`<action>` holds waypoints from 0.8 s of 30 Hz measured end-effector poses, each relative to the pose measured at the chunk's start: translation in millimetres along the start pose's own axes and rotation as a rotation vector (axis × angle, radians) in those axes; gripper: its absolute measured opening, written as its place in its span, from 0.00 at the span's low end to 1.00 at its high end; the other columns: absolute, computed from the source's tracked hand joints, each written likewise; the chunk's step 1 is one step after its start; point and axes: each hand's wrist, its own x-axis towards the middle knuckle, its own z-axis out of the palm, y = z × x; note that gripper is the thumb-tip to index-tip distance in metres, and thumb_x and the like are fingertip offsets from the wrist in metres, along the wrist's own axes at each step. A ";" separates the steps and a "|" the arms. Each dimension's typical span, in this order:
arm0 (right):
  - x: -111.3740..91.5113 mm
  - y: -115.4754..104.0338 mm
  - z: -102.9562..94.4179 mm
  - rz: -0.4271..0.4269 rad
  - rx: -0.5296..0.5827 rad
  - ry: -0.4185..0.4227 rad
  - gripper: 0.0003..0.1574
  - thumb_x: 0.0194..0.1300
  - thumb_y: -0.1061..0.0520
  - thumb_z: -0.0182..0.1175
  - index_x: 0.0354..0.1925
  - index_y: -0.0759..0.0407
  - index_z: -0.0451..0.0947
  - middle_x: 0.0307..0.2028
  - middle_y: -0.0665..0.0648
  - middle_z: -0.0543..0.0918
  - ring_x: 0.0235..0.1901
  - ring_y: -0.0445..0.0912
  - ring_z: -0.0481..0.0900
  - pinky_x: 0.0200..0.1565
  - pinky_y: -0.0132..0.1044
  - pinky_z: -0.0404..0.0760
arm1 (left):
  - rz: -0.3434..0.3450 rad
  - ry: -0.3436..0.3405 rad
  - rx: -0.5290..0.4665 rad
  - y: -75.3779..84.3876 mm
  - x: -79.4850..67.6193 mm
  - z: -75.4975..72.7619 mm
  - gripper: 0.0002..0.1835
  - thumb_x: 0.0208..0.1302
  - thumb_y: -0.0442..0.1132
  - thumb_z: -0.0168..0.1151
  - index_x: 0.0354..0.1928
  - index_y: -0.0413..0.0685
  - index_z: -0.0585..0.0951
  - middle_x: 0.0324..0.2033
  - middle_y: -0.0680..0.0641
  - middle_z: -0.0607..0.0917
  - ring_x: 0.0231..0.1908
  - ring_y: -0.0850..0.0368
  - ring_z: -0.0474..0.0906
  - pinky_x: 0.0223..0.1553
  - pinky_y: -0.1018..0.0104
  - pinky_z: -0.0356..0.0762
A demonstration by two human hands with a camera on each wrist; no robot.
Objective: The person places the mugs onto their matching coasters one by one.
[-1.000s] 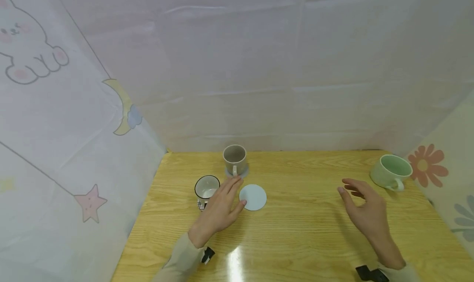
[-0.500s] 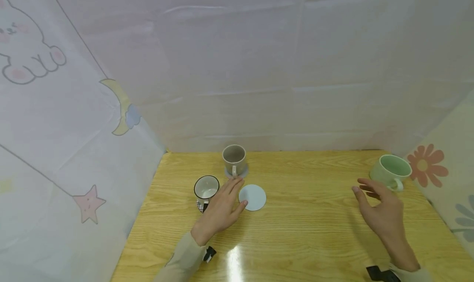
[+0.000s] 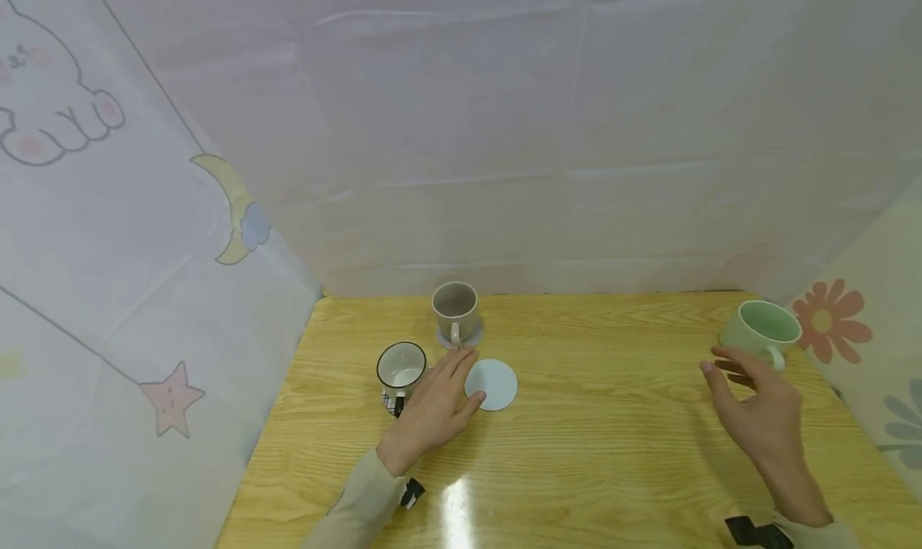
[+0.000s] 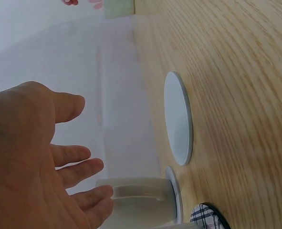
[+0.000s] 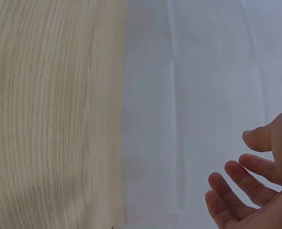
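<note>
My left hand (image 3: pixel 435 409) hovers over the table between a black-rimmed white mug (image 3: pixel 401 366) and a round pale blue coaster (image 3: pixel 497 385). Its fingers are spread and hold nothing, as the left wrist view confirms. Just beyond the fingertips, a beige mug (image 3: pixel 461 322) stands on a grey coaster (image 3: pixel 475 337), handle toward me. The white mug sits on a checked coaster (image 4: pixel 205 217). On the right, my right hand (image 3: pixel 762 405) is in the air, fingers loosely bent and holding nothing. A green mug (image 3: pixel 752 334) stands just past it, its handle partly behind the fingers.
The wooden table (image 3: pixel 598 453) carries all the mugs. A pale cloth backdrop (image 3: pixel 504 173) rises directly behind its far edge, with printed cloth sides at left and right. The green mug is close to the right side cloth (image 3: pixel 879 333).
My right hand has moved rightward, closer to the green mug. The left hand has shifted only slightly. The mugs and coasters stay where they were.
</note>
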 end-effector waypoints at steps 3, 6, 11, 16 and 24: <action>0.7 4.7 -2.6 0.006 0.004 0.006 0.21 0.61 0.71 0.73 0.54 0.67 0.88 0.47 0.29 0.86 0.43 0.16 0.77 0.48 0.09 0.71 | -0.006 -0.017 -0.004 -0.5 0.3 1.9 0.36 0.83 0.53 0.56 0.82 0.42 0.63 0.81 0.41 0.66 0.81 0.35 0.60 0.75 0.35 0.68; 1.2 8.7 -5.3 0.025 0.001 0.016 0.22 0.60 0.71 0.73 0.54 0.66 0.89 0.45 0.19 0.80 0.42 0.15 0.77 0.48 0.09 0.71 | -0.015 -0.037 -0.010 -0.6 0.4 3.3 0.37 0.83 0.54 0.55 0.83 0.42 0.62 0.81 0.41 0.65 0.81 0.36 0.59 0.75 0.34 0.67; 2.6 9.9 -9.9 0.031 -0.005 0.030 0.21 0.60 0.70 0.73 0.53 0.66 0.89 0.45 0.16 0.79 0.42 0.14 0.77 0.48 0.08 0.70 | -0.019 -0.062 -0.002 -0.2 1.1 4.2 0.38 0.83 0.54 0.56 0.83 0.42 0.61 0.82 0.41 0.64 0.81 0.39 0.60 0.77 0.39 0.67; 4.4 10.0 -15.0 0.028 -0.016 0.048 0.20 0.61 0.70 0.72 0.53 0.68 0.88 0.45 0.15 0.78 0.42 0.13 0.76 0.47 0.08 0.70 | -0.023 -0.090 0.019 -1.8 1.9 7.1 0.39 0.82 0.54 0.57 0.84 0.42 0.60 0.82 0.41 0.63 0.80 0.42 0.62 0.77 0.44 0.70; 6.5 17.8 -22.4 0.082 -0.046 0.054 0.20 0.63 0.69 0.72 0.54 0.67 0.89 0.46 0.17 0.79 0.40 0.13 0.76 0.44 0.07 0.70 | -0.033 -0.097 0.023 -9.2 3.5 15.7 0.39 0.81 0.54 0.59 0.83 0.40 0.62 0.81 0.40 0.64 0.80 0.43 0.63 0.77 0.46 0.69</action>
